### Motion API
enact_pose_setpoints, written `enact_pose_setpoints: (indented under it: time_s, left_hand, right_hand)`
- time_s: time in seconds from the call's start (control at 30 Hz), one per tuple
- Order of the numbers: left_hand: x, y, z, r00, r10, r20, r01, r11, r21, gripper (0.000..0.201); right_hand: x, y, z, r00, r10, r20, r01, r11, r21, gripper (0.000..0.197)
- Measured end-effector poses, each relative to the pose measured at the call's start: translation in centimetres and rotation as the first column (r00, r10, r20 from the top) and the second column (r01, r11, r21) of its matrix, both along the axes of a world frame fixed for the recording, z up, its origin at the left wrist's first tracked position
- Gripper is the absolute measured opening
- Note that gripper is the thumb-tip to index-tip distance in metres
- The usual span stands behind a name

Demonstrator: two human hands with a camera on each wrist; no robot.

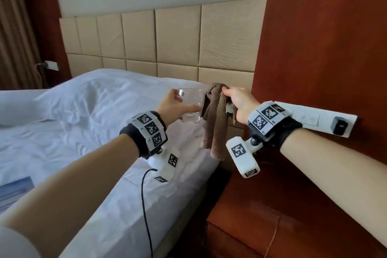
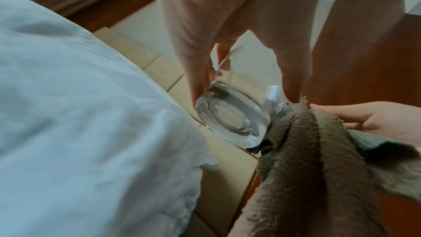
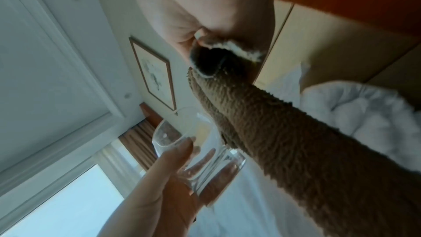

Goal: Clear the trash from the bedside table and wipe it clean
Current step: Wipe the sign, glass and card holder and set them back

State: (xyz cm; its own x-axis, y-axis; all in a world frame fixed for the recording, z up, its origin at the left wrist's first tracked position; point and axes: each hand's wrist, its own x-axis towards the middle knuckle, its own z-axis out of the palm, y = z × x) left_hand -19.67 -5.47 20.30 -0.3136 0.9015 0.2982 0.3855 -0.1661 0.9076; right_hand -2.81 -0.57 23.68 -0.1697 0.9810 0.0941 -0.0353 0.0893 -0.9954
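My left hand point(image 1: 178, 104) grips a clear empty drinking glass point(image 1: 191, 107) in the air above the bed's corner, thumb on one side and fingers on the other point(image 2: 198, 78). Its thick base point(image 2: 232, 118) shows in the left wrist view. My right hand point(image 1: 236, 100) pinches a brown terry cloth point(image 1: 215, 123) by its top, and the cloth hangs down right beside the glass, touching its side point(image 3: 262, 129). The reddish-brown bedside table point(image 1: 251, 211) stands low at the lower right, below both hands; its top is mostly hidden by my right arm.
A bed with white rumpled sheets point(image 1: 73, 132) fills the left. A beige padded headboard point(image 1: 178, 44) rises behind it. The red-brown wood wall panel point(image 1: 324, 48) carries a white switch plate point(image 1: 318, 119). A black cable point(image 1: 144, 205) hangs over the mattress edge.
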Motion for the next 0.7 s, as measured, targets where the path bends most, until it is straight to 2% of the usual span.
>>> enact_pose_setpoints:
  time_s: [0.23,0.33,0.43,0.57,0.7]
  left_hand:
    - [-9.3,-7.8,-5.3,0.978,0.207,0.018,-0.206,0.976,-0.078,0.067]
    - [-12.4,-10.7,-7.6,0.945,0.324,0.033,-0.319,0.942,-0.107,0.063]
    - [-15.0,-12.8,-9.9,0.912,0.409,0.046,-0.4,0.907,-0.128,0.07]
    - [-17.6,-14.1,-13.2,0.874,0.48,0.072,-0.462,0.868,-0.181,0.074]
    - [-19.5,-13.6,-16.7,0.847,0.524,0.091,-0.496,0.84,-0.221,0.081]
  right_hand:
    - [-9.3,-4.3,-3.8,0.955,0.292,-0.048,-0.296,0.949,-0.105,0.023]
    - [-12.8,-6.1,-5.0,0.922,0.385,-0.038,-0.386,0.915,-0.12,0.018]
    - [-15.7,-7.5,-6.2,0.882,0.472,-0.008,-0.469,0.874,-0.125,0.019]
    - [-18.2,-8.6,-8.1,0.852,0.522,0.046,-0.512,0.848,-0.14,0.021]
    - [-19.5,-8.7,-10.4,0.852,0.517,0.081,-0.498,0.848,-0.179,0.02]
